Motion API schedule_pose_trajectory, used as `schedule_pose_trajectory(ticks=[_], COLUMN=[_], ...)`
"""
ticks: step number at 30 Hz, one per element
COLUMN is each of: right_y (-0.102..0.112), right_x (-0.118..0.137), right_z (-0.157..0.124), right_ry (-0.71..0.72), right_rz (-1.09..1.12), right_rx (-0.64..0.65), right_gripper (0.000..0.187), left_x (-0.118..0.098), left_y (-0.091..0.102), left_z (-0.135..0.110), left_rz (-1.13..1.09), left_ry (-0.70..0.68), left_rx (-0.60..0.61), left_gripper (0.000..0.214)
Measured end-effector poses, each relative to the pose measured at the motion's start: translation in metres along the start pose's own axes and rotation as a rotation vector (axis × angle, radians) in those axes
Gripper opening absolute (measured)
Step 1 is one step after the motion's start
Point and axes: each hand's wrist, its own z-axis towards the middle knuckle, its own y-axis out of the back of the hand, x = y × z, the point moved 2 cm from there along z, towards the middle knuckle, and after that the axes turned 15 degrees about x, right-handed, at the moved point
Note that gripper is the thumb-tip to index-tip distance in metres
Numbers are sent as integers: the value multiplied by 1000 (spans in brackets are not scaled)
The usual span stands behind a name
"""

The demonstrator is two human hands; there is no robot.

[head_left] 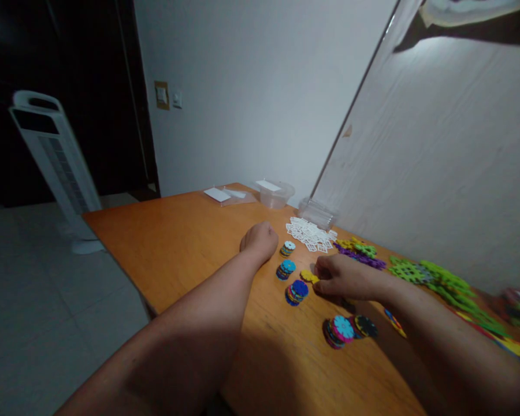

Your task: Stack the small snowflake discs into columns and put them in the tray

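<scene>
My left hand (260, 240) rests on the orange table (177, 242) as a closed fist, just left of a small stack of round discs with a white top (288, 248). My right hand (342, 277) lies palm down with its fingers pinched on a yellow disc (308, 276). Between the hands stand a blue-topped stack (286, 268) and a dark blue stack (297, 292). Nearer me sits a stack with a cyan and pink top (340, 330) beside a dark disc (364, 326).
White lattice squares (311, 234) lie in a heap beyond the hands, with purple (359, 257) and green (442, 283) pieces along the wall. Clear plastic tubs (275, 193) stand at the table's far end. A white tower fan (54, 162) stands on the tiled floor at left.
</scene>
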Motion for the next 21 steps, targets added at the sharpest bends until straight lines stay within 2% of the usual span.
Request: schedule_pose_trajectory(ticks=[7, 13, 21], right_y=[7, 6, 6], right_x=[6, 17, 20], right_z=[3, 11, 5], right_ry=[63, 57, 53], right_rz=[44, 28, 42], right_rx=[-46, 4, -4], right_gripper=[16, 28, 22], left_x=[-2, -1, -1], left_y=[1, 0, 0], left_z=[-2, 0, 0], left_rz=[0, 4, 0], left_ry=[10, 1, 6], left_rx=[10, 2, 7], left_gripper=[24, 24, 24])
